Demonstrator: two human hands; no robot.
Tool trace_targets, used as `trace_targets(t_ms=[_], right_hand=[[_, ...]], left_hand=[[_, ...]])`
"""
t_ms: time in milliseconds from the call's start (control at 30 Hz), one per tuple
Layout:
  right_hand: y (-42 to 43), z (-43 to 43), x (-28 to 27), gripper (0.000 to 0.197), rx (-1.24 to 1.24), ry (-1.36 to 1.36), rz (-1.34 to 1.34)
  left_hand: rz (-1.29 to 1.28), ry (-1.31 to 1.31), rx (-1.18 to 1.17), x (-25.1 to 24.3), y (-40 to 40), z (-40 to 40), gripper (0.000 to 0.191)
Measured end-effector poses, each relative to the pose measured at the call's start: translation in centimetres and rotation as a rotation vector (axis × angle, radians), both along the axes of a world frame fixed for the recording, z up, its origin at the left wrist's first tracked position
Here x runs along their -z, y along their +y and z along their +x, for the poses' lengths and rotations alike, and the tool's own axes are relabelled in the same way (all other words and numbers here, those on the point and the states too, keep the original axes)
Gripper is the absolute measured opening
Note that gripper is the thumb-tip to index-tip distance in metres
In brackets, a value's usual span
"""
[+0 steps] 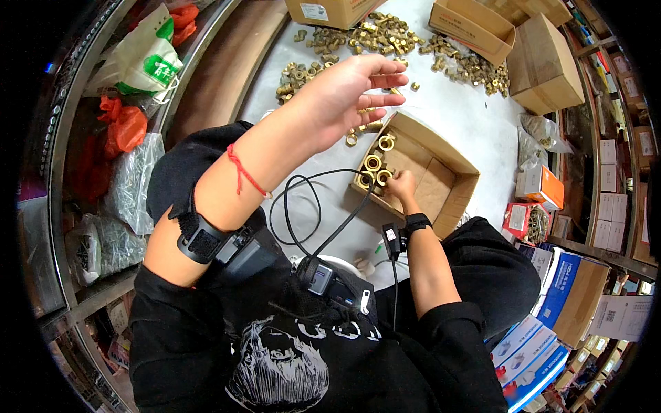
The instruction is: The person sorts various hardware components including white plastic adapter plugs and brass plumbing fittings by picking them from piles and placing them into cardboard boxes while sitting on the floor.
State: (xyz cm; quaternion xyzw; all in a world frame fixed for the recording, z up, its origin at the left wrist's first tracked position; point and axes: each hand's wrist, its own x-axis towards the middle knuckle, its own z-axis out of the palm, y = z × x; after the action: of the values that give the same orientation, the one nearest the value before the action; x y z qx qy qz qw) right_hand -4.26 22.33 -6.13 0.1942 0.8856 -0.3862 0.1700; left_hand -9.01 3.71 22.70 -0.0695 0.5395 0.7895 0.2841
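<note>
My left hand (pixel 343 100) is raised above the floor, palm visible and fingers apart, holding nothing. Beneath its fingers lie brass fittings, among them a loose brass nut (pixel 351 140). An open cardboard box (pixel 454 206) stands on the floor before me. Several brass fittings (pixel 372 163) stand together along its left side, round ends up. My right hand (pixel 402 184) reaches into the box, its curled fingers at the lower right brass fitting (pixel 383 177); whether they grip it is hard to tell. Piles of brass fittings (pixel 384 35) spread on the floor beyond.
A black cable (pixel 320 206) loops between my body and the box. Cardboard boxes (pixel 545 64) stand at the back. Metal shelving (pixel 67 170) with bags runs along the left; shelves with small boxes (pixel 613 206) line the right. An orange box (pixel 551 188) stands nearby.
</note>
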Motion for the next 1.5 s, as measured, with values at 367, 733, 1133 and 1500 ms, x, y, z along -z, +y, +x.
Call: trace_targets(t_ms=[367, 733, 1133, 1500], right_hand=[[0.0, 0.0, 0.8, 0.019, 0.013, -0.064, -0.141], [1.1, 0.6, 0.6, 0.040, -0.117, -0.165, 0.018], [2.4, 1.1, 0.5, 0.028, -0.119, -0.017, 0.368], [4.5, 4.8, -0.9, 0.051, -0.209, 0.330, 0.566]], left_hand=[[-0.042, -0.004, -0.025, 0.1, 0.1, -0.2, 0.026], [-0.091, -0.014, -0.183, 2.2, -1.3, -2.8, 0.025], [-0.050, 0.028, -0.325, 1.4, -2.7, -3.2, 0.023], [0.106, 0.084, -0.390, -0.2, -3.8, -2.5, 0.023]])
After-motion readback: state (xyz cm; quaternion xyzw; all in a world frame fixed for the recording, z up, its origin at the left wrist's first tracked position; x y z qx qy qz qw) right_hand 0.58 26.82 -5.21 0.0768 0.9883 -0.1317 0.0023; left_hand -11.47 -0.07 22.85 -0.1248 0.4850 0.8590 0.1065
